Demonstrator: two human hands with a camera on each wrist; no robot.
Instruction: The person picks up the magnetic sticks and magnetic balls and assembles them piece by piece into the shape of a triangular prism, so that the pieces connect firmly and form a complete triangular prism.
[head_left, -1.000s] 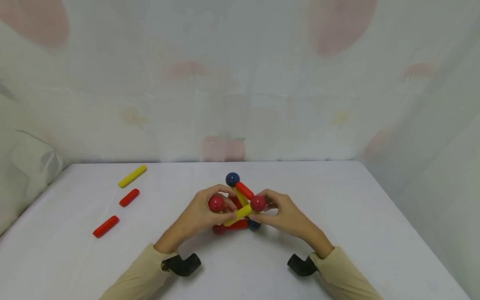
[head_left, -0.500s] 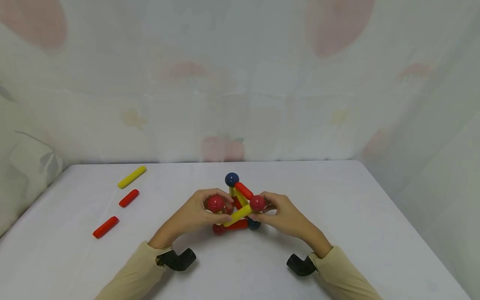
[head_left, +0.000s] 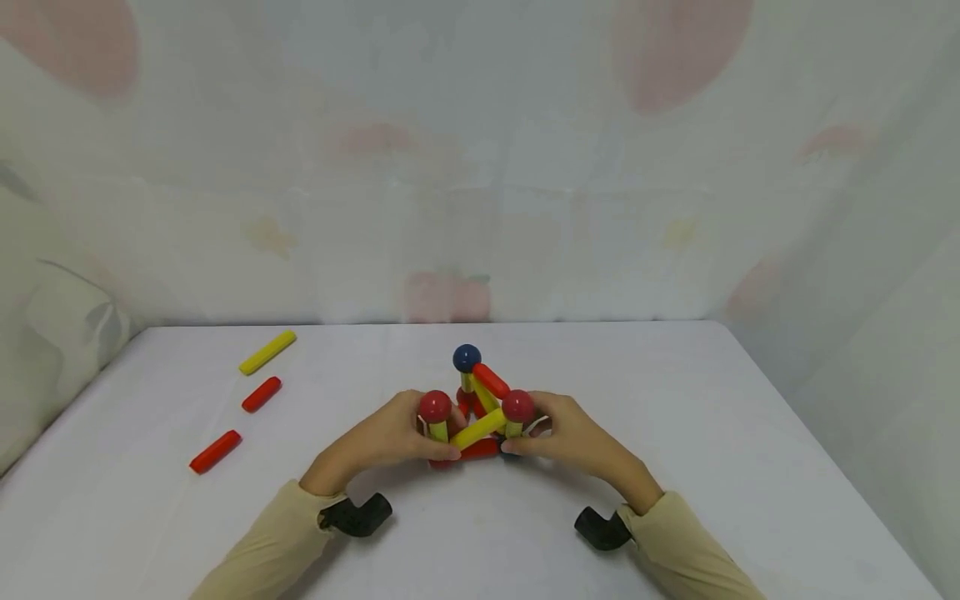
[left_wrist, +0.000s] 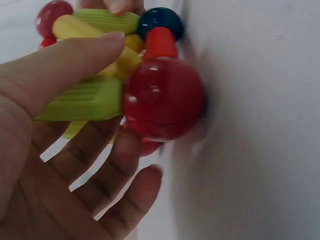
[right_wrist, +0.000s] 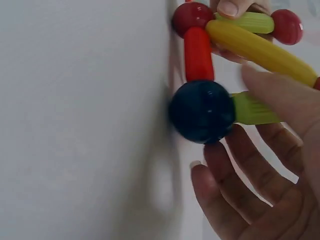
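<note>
In the head view a frame of toy building rods and balls stands mid-table. A dark blue ball [head_left: 467,358] tops its far corner; red balls top the left corner [head_left: 435,406] and the right corner [head_left: 517,406]. A yellow rod [head_left: 478,429] slants across the front. My left hand [head_left: 384,433] holds the left upright yellow-green rod [left_wrist: 82,100] between thumb and fingers, just above the lower red ball [left_wrist: 164,99]. My right hand [head_left: 573,433] holds the right upright rod [right_wrist: 256,109], above the lower dark blue ball [right_wrist: 202,111]. Fingers partly hide the lower parts.
Left of the frame lie a loose yellow rod [head_left: 267,352] and two red rods, one [head_left: 262,394] nearer the yellow one and another [head_left: 215,452] closer to me. The white table [head_left: 712,467] meets a patterned cloth [head_left: 480,167] at the back.
My left hand has slid down from beside the upper red ball to the upright below it. My right hand has also shifted slightly lower. The frame stays in place.
</note>
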